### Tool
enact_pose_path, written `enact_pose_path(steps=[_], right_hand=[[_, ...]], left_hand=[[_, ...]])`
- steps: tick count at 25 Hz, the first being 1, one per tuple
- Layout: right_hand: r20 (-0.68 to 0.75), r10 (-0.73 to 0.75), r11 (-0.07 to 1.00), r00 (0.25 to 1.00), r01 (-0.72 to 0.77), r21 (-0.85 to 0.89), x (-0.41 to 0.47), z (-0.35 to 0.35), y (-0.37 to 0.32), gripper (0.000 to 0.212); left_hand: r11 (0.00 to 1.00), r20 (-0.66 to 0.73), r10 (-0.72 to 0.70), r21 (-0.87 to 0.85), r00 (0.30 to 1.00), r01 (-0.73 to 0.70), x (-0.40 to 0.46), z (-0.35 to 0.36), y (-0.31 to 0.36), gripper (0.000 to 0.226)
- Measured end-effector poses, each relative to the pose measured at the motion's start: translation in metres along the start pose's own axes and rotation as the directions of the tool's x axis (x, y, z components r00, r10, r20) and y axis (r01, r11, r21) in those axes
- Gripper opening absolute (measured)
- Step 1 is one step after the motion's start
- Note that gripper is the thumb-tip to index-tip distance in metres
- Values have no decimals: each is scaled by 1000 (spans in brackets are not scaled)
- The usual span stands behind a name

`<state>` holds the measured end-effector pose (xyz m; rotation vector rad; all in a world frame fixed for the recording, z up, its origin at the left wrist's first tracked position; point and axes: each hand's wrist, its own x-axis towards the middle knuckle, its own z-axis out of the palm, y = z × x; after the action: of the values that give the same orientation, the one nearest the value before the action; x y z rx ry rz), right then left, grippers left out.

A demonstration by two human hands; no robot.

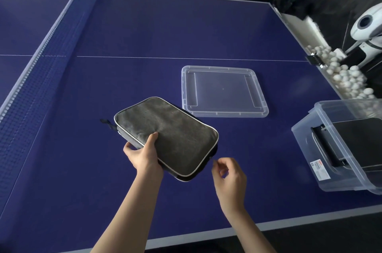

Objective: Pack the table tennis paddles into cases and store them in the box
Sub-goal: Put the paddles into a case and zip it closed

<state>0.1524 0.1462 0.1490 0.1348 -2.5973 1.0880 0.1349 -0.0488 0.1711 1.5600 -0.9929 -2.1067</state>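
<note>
Head view: the left hand (144, 154) grips the near long edge of the grey case (171, 135), thumb on top, holding it tilted above the blue tabletop (144, 35). The right hand (228, 178) hovers just beside the case's near corner, fingers (216, 167) loosely curled, holding nothing. The clear box (322, 149) stands at right, another dark case inside; its lid (223, 91) lies flat beyond.

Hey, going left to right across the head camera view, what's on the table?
Net → case, gripped by the left hand → lid → box at the right edge, with another case inside.
</note>
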Motion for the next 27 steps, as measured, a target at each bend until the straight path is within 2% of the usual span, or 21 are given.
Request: enact_pose_path(steps=[9,15,19,27], right_hand=[[-6,26,997,1000,-26,68,30,-7,16,8],[106,11,987,994,-28,159,44,-5,19,8],[151,-6,972,989,-30,233,54,-1,11,9],[221,-20,957,975,-45,286,76,7,-4,13]], left_hand=[[997,198,-42,72,979,28,12,-23,9,62],[981,371,-73,196,926,-1,17,-40,15,57],[972,469,-63,230,881,-53,21,-47,19,44],[927,650,-113,341,752,-155,26,-56,32,69]])
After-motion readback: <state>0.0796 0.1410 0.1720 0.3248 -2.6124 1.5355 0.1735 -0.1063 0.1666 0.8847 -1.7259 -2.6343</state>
